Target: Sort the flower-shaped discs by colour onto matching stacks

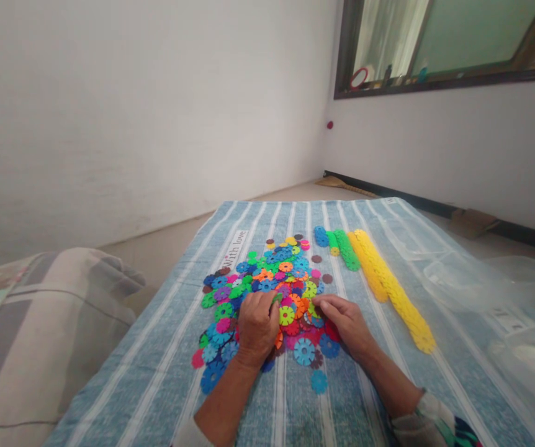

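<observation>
A heap of flat plastic snowflake discs (267, 285) in blue, green, orange, pink and purple lies on a blue striped cloth (156, 372). My left hand (257, 325) rests knuckles-up on the near part of the heap, fingers curled into the discs. My right hand (346, 320) lies beside it, its fingers bent and pinching among the discs near a green-yellow disc (287, 315). What either hand grips is hidden. To the right lie joined rows of discs: a long yellow row (395, 292), a green row (346, 248) and a short blue row (321, 236).
A folded grey blanket (30, 329) lies at the left. Clear plastic bags (481, 279) lie at the right on the cloth. White walls meet at a corner behind, with a window (435, 43) upper right and bare floor (165, 239) beyond the cloth.
</observation>
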A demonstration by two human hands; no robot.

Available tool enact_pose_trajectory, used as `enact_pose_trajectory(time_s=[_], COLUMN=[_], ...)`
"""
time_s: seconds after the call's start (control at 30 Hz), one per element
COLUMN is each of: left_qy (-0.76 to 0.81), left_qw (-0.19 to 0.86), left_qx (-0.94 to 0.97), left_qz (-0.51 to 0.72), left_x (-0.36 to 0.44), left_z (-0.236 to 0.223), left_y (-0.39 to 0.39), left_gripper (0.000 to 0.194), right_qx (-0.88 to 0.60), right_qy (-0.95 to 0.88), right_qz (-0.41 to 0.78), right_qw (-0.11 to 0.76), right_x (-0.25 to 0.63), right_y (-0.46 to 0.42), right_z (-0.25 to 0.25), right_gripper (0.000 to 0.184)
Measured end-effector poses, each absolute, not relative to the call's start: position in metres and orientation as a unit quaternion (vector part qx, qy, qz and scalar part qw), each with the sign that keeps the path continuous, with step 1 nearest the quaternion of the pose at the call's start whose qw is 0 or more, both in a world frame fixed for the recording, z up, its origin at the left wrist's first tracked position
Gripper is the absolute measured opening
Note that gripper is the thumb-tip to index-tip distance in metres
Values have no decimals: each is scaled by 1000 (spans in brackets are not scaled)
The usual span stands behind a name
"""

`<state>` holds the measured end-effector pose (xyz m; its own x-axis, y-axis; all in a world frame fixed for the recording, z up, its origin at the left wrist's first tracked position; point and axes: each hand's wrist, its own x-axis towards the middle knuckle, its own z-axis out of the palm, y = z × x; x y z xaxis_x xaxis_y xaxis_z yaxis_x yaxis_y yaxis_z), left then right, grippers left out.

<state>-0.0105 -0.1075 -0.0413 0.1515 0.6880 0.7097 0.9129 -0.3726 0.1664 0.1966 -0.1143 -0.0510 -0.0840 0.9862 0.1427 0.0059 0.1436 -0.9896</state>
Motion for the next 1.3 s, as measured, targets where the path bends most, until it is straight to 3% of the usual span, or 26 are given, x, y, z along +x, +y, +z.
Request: enact_pose_trajectory(time_s=[1.3], left_qy=[-510], left_qw=[146], left_qx=[-755], left_qz=[-385], left_x=[-6], left_z=[-41], left_y=[-111], left_gripper=[13], right_qx=[-443], right_qy=[-560], right_qz=[480], right_qw=[509], right_x=[198], right_y=[-118], right_z=[-46], right_gripper=[32])
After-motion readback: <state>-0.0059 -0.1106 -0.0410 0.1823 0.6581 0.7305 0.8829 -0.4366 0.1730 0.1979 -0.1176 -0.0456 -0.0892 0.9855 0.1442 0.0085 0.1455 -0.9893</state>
